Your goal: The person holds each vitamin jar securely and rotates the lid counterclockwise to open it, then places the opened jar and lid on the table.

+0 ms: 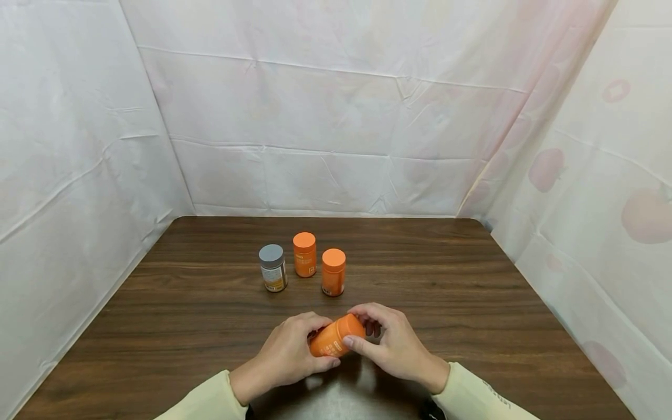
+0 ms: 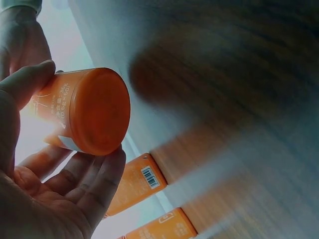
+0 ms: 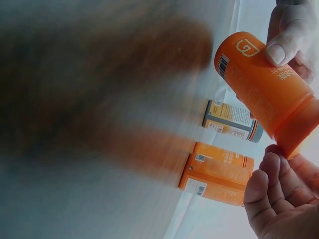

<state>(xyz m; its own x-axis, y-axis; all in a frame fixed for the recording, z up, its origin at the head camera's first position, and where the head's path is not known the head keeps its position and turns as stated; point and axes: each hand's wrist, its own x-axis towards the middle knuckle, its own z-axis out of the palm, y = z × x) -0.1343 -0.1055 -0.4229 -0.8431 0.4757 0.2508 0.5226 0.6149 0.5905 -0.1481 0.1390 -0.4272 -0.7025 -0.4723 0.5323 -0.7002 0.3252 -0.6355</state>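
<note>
An orange pill bottle (image 1: 329, 340) lies tilted in the air above the front of the table, its cap end up and to the right. My left hand (image 1: 289, 351) grips the body, thumb on one side and fingers on the other. With thumb and fingertips my right hand (image 1: 396, 345) holds the orange cap (image 1: 352, 325), which sits on the bottle. The left wrist view shows the bottle's round base (image 2: 102, 112) facing the camera. Printed lettering and a barcode (image 3: 223, 65) show on its side in the right wrist view.
Beyond the hands, two more orange bottles (image 1: 304, 256) (image 1: 333, 274) stand upright on the dark wooden table (image 1: 446, 274). Left of them is a bottle with a grey lid (image 1: 273, 269). Pale cloth sheets (image 1: 325, 111) hang around the table's back and sides.
</note>
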